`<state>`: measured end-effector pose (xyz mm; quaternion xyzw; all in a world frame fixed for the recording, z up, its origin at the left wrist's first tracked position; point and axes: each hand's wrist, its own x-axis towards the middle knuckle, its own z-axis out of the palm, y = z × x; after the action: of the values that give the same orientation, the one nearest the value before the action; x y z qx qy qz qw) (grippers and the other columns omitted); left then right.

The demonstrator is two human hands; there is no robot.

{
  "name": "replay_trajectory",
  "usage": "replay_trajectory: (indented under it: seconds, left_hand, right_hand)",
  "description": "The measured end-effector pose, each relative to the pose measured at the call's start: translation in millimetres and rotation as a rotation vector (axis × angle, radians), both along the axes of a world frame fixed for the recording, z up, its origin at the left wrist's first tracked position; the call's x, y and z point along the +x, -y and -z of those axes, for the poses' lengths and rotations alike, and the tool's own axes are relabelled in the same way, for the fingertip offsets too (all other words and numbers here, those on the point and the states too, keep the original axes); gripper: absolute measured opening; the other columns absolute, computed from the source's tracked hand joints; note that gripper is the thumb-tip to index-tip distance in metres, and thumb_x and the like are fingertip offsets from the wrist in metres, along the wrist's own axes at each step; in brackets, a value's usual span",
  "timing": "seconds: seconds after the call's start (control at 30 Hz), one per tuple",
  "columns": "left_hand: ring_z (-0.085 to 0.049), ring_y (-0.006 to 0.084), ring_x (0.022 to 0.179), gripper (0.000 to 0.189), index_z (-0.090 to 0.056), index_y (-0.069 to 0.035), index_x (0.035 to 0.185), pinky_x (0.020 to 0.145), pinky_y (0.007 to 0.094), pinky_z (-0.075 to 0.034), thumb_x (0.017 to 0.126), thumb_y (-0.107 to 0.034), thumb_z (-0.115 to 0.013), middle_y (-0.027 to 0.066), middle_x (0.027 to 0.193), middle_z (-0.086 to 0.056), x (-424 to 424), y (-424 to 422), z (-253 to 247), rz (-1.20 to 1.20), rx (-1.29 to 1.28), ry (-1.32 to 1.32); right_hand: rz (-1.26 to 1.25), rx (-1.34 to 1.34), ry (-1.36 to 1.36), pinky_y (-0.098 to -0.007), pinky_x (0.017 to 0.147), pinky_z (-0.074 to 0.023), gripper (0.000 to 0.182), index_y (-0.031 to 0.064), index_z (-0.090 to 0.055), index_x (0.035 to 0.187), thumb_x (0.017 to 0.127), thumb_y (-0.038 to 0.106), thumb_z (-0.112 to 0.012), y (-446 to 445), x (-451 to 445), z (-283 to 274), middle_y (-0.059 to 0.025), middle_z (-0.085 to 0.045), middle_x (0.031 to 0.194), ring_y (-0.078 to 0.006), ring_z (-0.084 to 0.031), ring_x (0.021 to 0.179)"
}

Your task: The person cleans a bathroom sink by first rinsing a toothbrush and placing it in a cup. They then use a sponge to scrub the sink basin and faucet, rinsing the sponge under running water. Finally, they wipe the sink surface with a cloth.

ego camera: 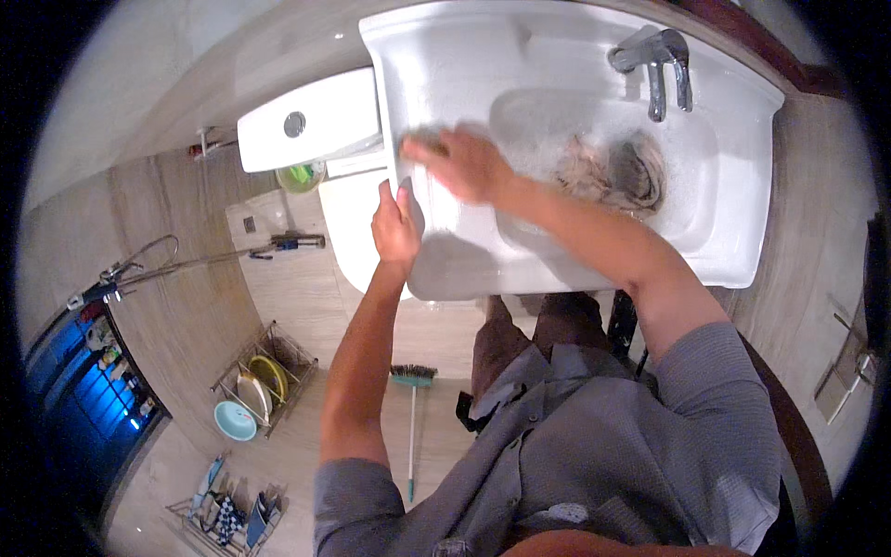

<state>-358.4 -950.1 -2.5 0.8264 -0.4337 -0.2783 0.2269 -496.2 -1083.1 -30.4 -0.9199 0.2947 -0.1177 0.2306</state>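
Observation:
My right hand (463, 163) presses a small brownish object (424, 141), too blurred to name, against the left deck of the white ceramic washbasin (452, 271). At the basin's left rim, my left hand (397, 226) rests with thumb and fingers about the edge. A wet, crumpled cloth (588, 167) in beige and grey lies in the bowl, with a darker grey part (633, 167) on its right. Above the bowl, a chrome faucet (658, 59) stands at the back right.
Left of the basin are a white toilet cistern (327, 115) and toilet lid (355, 223), with a green-filled bin (301, 175) behind. A broom (413, 411), a rack holding coloured basins (268, 379) and a rack with cloths (230, 515) stand on the tiled floor.

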Motion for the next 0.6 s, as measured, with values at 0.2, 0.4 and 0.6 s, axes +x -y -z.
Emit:
replay_trajectory:
  seconds: [0.2, 0.4, 0.6]
  left_hand:
    - [-0.064, 0.0486, 0.084, 0.042, -0.048, -0.001, 0.119, 0.072, 0.0538, -0.048, 0.105, -0.038, -0.034, 0.0286, 0.085, -0.065, 0, -1, -4, 0.005, -0.069, -0.017]
    - [-0.065, 0.0468, 0.088, 0.042, -0.047, -0.002, 0.124, 0.079, 0.0525, -0.049, 0.106, -0.036, -0.033, 0.0265, 0.089, -0.067, -1, 0, -4, -0.026, 0.030, 0.021]
    - [-0.065, 0.0462, 0.090, 0.042, -0.049, -0.001, 0.124, 0.079, 0.0503, -0.050, 0.106, -0.036, -0.033, 0.0265, 0.091, -0.067, -5, -1, -4, -0.014, 0.057, 0.041]
  right_hand:
    - [-0.032, 0.036, 0.107, -0.0471, 0.076, -0.0548, 0.048, 0.0315, -0.051, 0.136, 0.090, 0.025, -0.061, -25, -19, -9, -0.0167, -0.064, 0.095, -0.0366, -0.064, 0.088]
    - [-0.385, 0.263, -0.034, -0.0436, 0.072, -0.0544, 0.051, 0.0332, -0.053, 0.137, 0.088, 0.027, -0.064, -97, -123, -27, -0.0115, -0.059, 0.102, -0.0315, -0.060, 0.090]
    - [-0.236, 0.069, 0.124, -0.0426, 0.068, -0.0538, 0.056, 0.0331, -0.051, 0.139, 0.085, 0.023, -0.065, -107, -81, -15, -0.0093, -0.058, 0.100, -0.0306, -0.059, 0.086]
